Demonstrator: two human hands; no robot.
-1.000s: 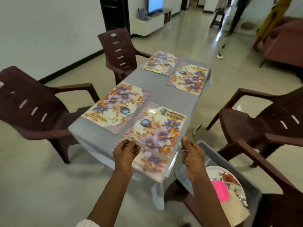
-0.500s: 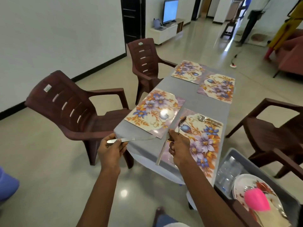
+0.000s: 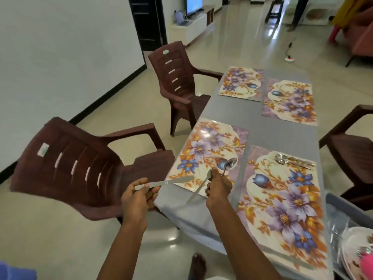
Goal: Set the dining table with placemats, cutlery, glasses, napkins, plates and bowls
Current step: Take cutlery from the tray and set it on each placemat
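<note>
Held knife (image 3: pixel 171 181), spoon (image 3: pixel 229 165) now at near-left placemat (image 3: pixel 201 138)

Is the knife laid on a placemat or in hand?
In hand: the left hand grips the knife by its handle, blade reaching over the near-left placemat; tip contact cannot be told.

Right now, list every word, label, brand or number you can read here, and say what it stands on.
No text can be read.
Near chair sticker: a label, too blurred to read.
Far chair sticker: too small to read.
Placemats: flower print only, no words.
</note>
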